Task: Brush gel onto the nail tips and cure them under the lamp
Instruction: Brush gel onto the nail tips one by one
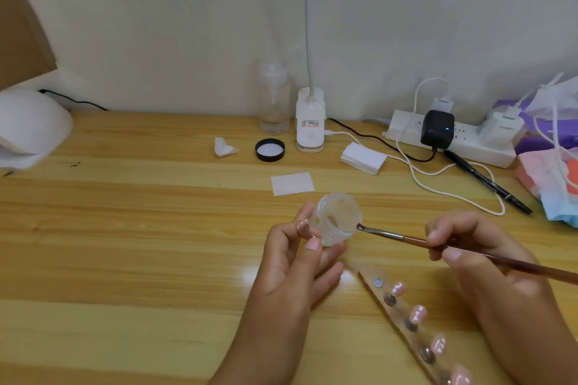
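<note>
Left hand grips gel jar, right hand pinches brush, above wooden desk.

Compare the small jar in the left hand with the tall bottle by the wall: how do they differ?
The jar is short and squat; the bottle is tall and slim. The jar is tilted, gripped by the left hand; the bottle stands upright on the table, untouched. Both are clear.

power strip, black pen, clear bottle
</note>
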Available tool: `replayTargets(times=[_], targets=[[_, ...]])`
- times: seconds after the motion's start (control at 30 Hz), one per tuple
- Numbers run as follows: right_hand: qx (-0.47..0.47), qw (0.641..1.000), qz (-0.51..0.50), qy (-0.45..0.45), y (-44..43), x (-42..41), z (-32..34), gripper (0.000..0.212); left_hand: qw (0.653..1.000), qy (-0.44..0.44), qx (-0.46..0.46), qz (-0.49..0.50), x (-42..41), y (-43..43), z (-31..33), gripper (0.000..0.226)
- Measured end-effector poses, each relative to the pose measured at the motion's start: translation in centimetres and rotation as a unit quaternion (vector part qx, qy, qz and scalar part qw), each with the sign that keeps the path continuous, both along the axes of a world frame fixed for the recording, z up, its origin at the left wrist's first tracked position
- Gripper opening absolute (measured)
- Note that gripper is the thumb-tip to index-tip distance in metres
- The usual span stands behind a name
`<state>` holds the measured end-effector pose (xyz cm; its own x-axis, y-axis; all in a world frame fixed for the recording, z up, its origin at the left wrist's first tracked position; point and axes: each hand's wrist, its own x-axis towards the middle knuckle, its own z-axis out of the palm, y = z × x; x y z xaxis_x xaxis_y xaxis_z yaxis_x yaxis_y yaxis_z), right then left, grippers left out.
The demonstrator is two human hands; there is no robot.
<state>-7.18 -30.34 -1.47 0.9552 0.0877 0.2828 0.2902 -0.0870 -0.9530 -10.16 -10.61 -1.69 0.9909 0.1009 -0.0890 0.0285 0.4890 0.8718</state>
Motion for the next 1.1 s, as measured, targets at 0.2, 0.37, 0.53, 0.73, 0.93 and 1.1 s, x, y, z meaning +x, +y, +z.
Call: replayTargets(times=[0.2, 0.37, 0.53, 0.73, 0.93, 1.1], targets=[[0.083, 0.996, -0.038, 0.006, -0.6, 0.8, 0.1, 0.021, 1.0, 0.004, 0.012, 0.0, 0.4, 0.1, 0.1, 0.009], [0.113, 0.991, -0.067, -0.002, -0.3, 1.3, 0.1, 0.029, 0.989, -0.01, 0.133, 0.071, 0.0, -0.3, -0.1, 0.009], [0.058, 0.994, -0.093, -0.025, -0.4, 1.1, 0.4, 0.06, 0.965, -0.174, 0.188, 0.064, -1.2, -0.4, 1.0, 0.007], [0.106, 0.99, -0.077, -0.047, -0.1, 0.7, 0.1, 0.021, 0.953, -0.201, 0.217, 0.058, -1.5, -0.2, 0.8, 0.013], [0.142, 0.985, -0.082, -0.044, -0.6, 1.8, 0.0, 0.037, 0.987, -0.065, 0.145, -0.01, -0.1, 0.5, 0.3, 0.023], [0.16, 0.986, -0.041, -0.015, -0.2, 1.1, 0.2, 0.008, 0.985, -0.047, 0.166, -0.016, 0.1, 0.1, 0.4, 0.012]])
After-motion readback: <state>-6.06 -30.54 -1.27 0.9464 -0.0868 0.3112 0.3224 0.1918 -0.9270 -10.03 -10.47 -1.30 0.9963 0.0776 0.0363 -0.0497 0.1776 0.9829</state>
